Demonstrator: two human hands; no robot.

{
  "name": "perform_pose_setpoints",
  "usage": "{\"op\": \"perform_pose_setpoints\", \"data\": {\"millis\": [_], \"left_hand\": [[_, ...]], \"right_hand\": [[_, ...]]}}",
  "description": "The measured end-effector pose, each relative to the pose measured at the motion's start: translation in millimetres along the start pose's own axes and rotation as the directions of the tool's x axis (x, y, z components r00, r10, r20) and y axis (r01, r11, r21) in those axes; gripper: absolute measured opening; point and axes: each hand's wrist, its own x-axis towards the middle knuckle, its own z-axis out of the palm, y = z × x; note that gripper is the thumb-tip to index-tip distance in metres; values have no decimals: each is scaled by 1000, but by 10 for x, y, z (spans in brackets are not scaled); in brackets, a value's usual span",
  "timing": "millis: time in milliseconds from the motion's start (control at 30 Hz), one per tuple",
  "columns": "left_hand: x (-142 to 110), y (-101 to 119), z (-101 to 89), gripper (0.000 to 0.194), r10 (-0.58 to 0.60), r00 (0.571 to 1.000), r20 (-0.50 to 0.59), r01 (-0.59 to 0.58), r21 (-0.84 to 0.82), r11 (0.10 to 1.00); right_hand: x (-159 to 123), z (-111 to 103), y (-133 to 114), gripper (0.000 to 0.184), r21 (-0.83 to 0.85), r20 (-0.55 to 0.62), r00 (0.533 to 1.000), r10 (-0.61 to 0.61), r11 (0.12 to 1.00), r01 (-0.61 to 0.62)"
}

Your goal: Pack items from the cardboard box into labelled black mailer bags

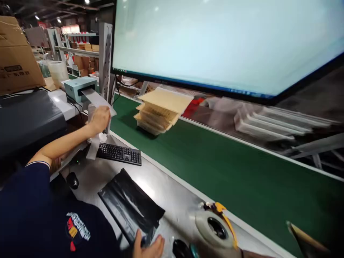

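Beside a flat green conveyor belt (215, 154) runs my silvery metal bench (146, 182). Over its far-left corner, my left hand (100, 120) is closed on a white paper strip (97, 99) hanging from a pale-blue boxy printer (73, 89); a crooked pull could tear it. Near the front edge, my right hand (149, 247) lies open against a black plastic bag (131, 204).

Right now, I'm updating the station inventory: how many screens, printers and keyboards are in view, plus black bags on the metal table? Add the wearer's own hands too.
Screens: 1, the large screen
Printers: 1, the pale printer
Keyboards: 1, the black keyboard
Black bags on the metal table: 1, the black bag
Own hands: 2, left hand and right hand
Total: 6
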Motion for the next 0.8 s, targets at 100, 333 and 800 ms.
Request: {"op": "perform_pose_setpoints", "data": {"millis": [100, 333, 800], "left_hand": [[-838, 689, 255, 13, 167, 957, 238, -45, -444, 895], [-2376, 1117, 979, 44, 179, 518, 836, 854, -517, -59], [-3248, 421, 2327, 3, -75, 389, 918, 485, -135, 864]], "right_hand": [[-151, 102, -345, 114, 296, 21, 974, 227, 929, -223], [28, 390, -524, 51, 718, 367, 867, 336, 491, -494], [-101, 874, -9, 20, -101, 131, 861, 491, 871, -481]]}}
